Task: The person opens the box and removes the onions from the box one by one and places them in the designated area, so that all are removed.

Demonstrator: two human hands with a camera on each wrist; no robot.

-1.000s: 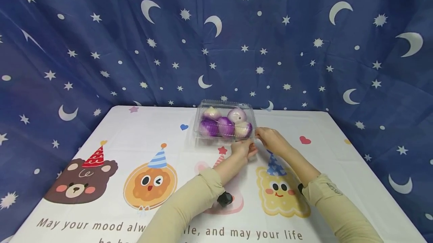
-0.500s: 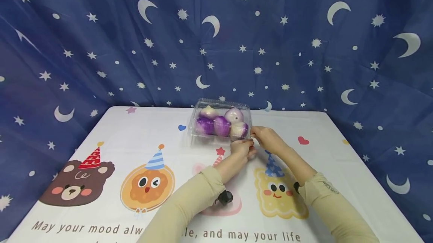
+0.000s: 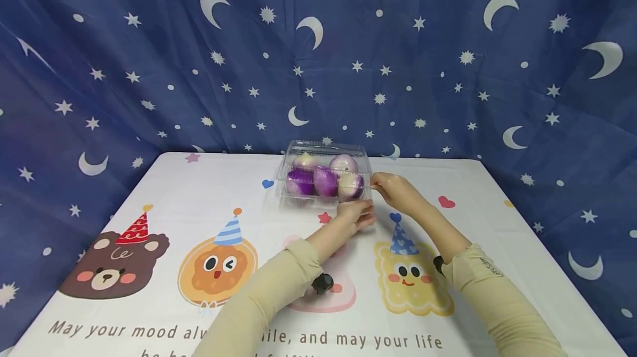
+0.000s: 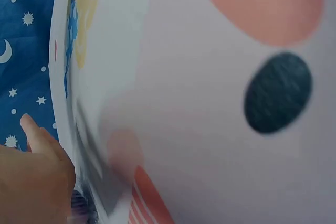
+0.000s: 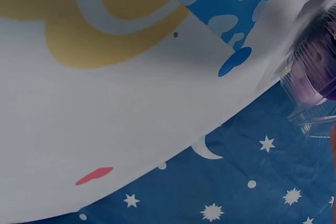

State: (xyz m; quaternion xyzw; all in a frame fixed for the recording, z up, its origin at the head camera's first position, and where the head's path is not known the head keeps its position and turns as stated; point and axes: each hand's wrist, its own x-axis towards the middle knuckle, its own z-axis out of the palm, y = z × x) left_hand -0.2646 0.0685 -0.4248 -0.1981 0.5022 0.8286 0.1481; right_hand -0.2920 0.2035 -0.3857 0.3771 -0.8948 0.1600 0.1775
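Clear plastic box (image 3: pixel 323 150) is located near the far edge of the desk (image 3: pixel 164 194), roughly mid-width. Five purple-and-white onions (image 3: pixel 325 182) are seen through its walls: three in front, two behind.

Right hand (image 3: pixel 396 191) is placed at the box's right side; fingers are curled, and the right edge is pinched between the tips. Left hand (image 3: pixel 355 214) is placed at the front right corner; fingers are loosely extended, nothing is gripped. Whether the corner is touched cannot be told.

White desk surface is printed with a bear (image 3: pixel 115 266), other party-hat characters and lettering, partly covered by the left sleeve (image 3: pixel 264 296). Desk is backed by a blue curtain (image 3: pixel 199 47) patterned with moons and stars.
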